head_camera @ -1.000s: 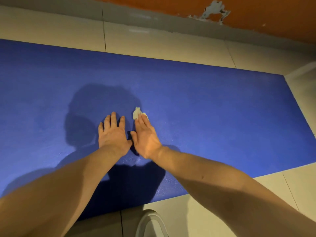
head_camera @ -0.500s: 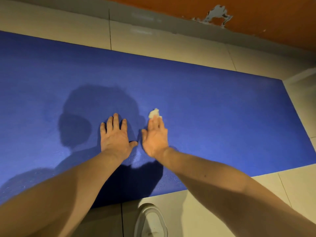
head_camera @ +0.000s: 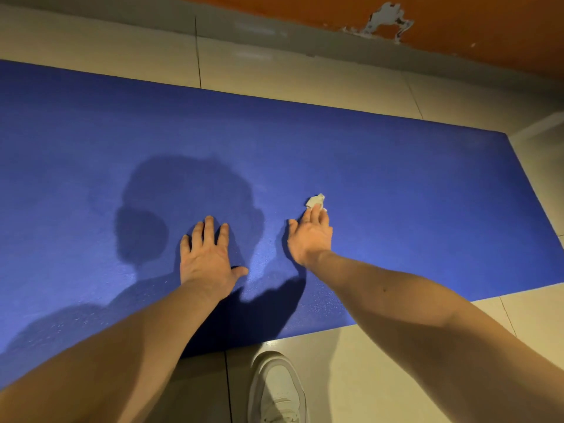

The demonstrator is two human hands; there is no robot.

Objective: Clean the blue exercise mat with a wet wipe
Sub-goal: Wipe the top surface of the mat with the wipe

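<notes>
While my left hand [head_camera: 209, 264] lies flat on the blue exercise mat [head_camera: 396, 190] with its fingers [head_camera: 210, 228] spread apart and the thumb out to the side, my right hand [head_camera: 309, 236] sits a little farther out and to the right, palm down on the mat. Its fingers [head_camera: 317, 213] are held together and pressed onto a small crumpled wet wipe [head_camera: 316, 200] — only the far edge of the wipe shows past the fingertips, pale against the blue. The two hands are apart, with a strip of bare mat between them.

The mat lies flat on a pale tiled floor [head_camera: 305, 77], its long side running across my view and its right end slanting away near the corner. A dark shadow of my head and arms falls on the mat around the left hand. Beyond the mat there is a grey skirting and an orange wall [head_camera: 488, 22] with a patch of chipped paint [head_camera: 386, 21]. At the near edge — on the tiles, just off the mat — I can see one white shoe [head_camera: 279, 392].
</notes>
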